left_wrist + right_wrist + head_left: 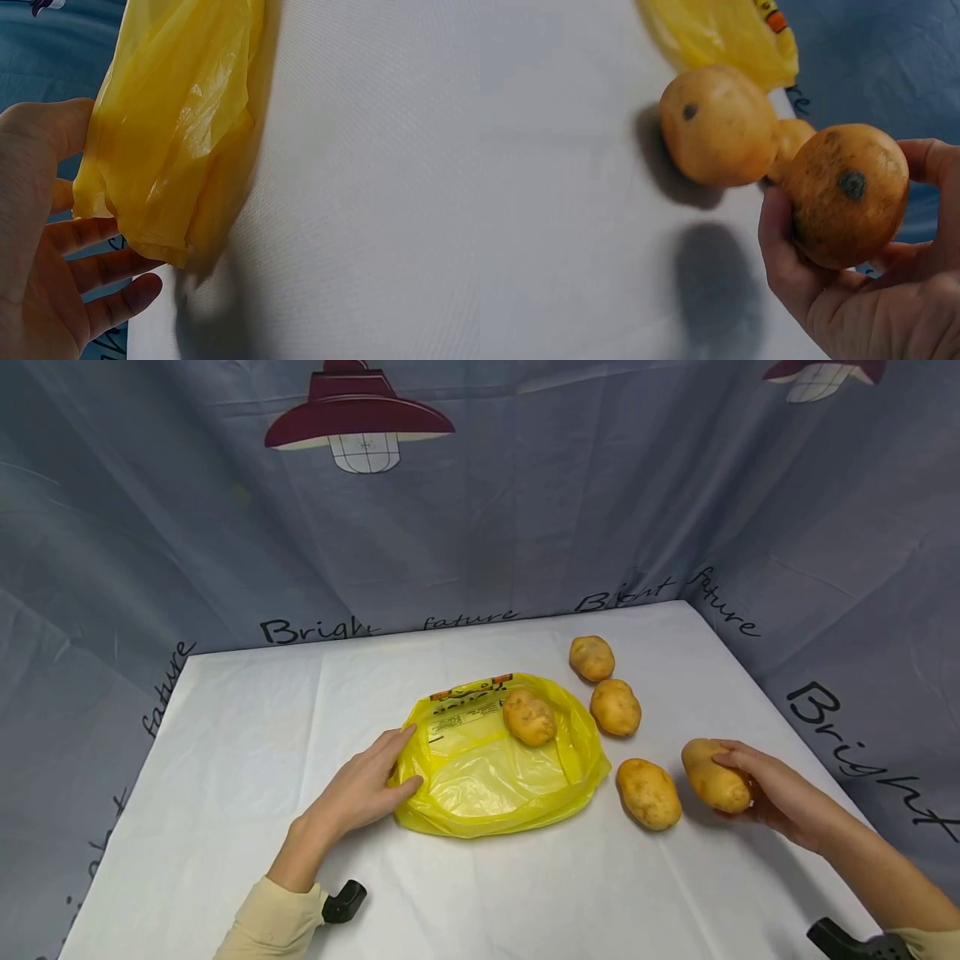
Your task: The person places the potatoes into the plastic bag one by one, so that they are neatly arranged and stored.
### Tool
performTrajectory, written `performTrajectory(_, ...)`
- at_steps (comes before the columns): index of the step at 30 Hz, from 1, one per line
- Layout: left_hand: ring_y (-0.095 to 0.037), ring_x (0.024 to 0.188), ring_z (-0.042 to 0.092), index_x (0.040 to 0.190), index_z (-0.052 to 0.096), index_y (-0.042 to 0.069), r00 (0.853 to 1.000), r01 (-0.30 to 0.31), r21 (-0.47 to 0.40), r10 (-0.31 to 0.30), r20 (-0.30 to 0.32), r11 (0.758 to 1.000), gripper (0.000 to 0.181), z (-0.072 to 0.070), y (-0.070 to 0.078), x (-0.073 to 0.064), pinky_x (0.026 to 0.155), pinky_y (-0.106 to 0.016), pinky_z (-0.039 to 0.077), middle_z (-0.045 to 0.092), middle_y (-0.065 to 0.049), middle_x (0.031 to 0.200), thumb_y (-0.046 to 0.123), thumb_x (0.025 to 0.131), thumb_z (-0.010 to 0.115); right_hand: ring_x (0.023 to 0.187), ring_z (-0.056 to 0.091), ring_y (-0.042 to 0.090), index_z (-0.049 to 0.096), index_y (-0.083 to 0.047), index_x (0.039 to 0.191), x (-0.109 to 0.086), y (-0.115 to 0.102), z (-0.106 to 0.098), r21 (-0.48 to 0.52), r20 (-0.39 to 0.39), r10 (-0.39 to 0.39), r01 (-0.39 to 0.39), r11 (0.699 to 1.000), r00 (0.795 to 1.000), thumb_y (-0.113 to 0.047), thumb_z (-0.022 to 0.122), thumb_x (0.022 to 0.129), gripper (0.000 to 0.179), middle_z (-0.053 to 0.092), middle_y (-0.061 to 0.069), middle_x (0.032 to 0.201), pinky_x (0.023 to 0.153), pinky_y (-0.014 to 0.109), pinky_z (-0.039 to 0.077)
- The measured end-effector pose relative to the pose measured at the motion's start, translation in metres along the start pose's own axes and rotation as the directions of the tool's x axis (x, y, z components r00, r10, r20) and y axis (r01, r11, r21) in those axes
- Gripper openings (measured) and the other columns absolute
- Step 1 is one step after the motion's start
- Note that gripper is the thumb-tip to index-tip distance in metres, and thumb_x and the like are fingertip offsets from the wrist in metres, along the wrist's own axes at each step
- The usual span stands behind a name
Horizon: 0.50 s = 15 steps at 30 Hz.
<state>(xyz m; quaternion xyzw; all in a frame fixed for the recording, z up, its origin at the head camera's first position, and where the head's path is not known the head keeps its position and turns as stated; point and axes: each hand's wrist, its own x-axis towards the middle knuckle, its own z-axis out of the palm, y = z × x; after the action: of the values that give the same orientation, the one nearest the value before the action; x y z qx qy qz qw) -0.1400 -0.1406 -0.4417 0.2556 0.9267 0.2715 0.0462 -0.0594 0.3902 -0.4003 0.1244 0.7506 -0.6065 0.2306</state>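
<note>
Yellow plastic bag point(495, 768) lies at the centre of the frame on a white tablecloth point(247, 718), one potato point(528, 717) resting on its upper part. At lower left, the left hand point(363, 789) rests flat at the bag's near edge, fingers straight and touching the film; the left wrist view shows the film point(172, 127) draped against the palm, thin and crumpled, likely light, limp and slippery, best taken by pinching a fold at the rim. At right of centre, the right hand point(772, 789) wraps fingers and thumb round a second potato point(712, 774); whether it is clear of the cloth cannot be told from above, though the right wrist view shows this held potato point(847, 195) cupped from behind, dark eye outward. It looks firm, fairly heavy and dry-skinned, so a full grip across its middle seems sound. Three loose potatoes point(648, 793) point(615, 707) point(592, 657) lie between bag and hand, running up toward the grey printed curtain point(480, 510).
</note>
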Motion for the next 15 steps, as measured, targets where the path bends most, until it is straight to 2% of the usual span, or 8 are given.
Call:
performTrajectory(4,-0.026,0.128,0.053,0.157,0.035,0.007,1.0,-0.009,0.004,0.009,-0.001,1.0,0.077,0.001,0.0,0.001,0.104,-0.047,0.044,0.049,-0.005,0.148,0.036,0.093,0.066,0.102,0.058,0.024,0.04,-0.024,0.136,0.0,-0.007,-0.001,0.139,0.046,-0.011,0.005,0.99,0.999,-0.035,0.037,0.109,0.029,0.042,0.013,0.124,0.084,0.045,0.057)
performTrajectory(7,-0.026,0.127,0.054,0.157,0.036,0.007,1.0,-0.01,0.006,0.01,-0.005,1.0,0.077,0.001,0.0,0.001,0.103,-0.047,0.044,0.049,-0.005,0.147,0.036,0.093,0.066,0.102,0.058,0.025,0.045,-0.029,0.13,0.0,-0.014,-0.001,0.192,0.061,-0.044,0.032,0.981,0.997,-0.032,0.037,0.109,0.023,0.041,0.013,0.124,0.083,0.045,0.057)
performTrajectory(10,-0.025,0.126,0.054,0.157,0.036,0.008,1.0,-0.011,0.007,0.011,-0.009,1.0,0.077,0.001,-0.001,0.001,0.102,-0.047,0.045,0.05,-0.004,0.147,0.036,0.093,0.066,0.102,0.058,0.025,0.045,-0.028,0.132,0.001,-0.022,0.001,0.213,0.077,-0.07,0.052,0.976,0.995,-0.03,0.037,0.109,0.024,0.04,0.013,0.125,0.082,0.045,0.057)
performTrajectory(15,-0.025,0.127,0.054,0.157,0.036,0.007,1.0,-0.016,0.005,0.016,-0.011,1.0,0.077,0.001,-0.001,0.001,0.103,-0.046,0.045,0.05,-0.005,0.147,0.036,0.093,0.067,0.102,0.057,0.025,0.034,-0.02,0.141,0.004,-0.037,0.011,0.188,0.097,-0.077,0.058,0.98,0.992,-0.032,0.038,0.109,0.035,0.039,0.014,0.126,0.083,0.045,0.057)
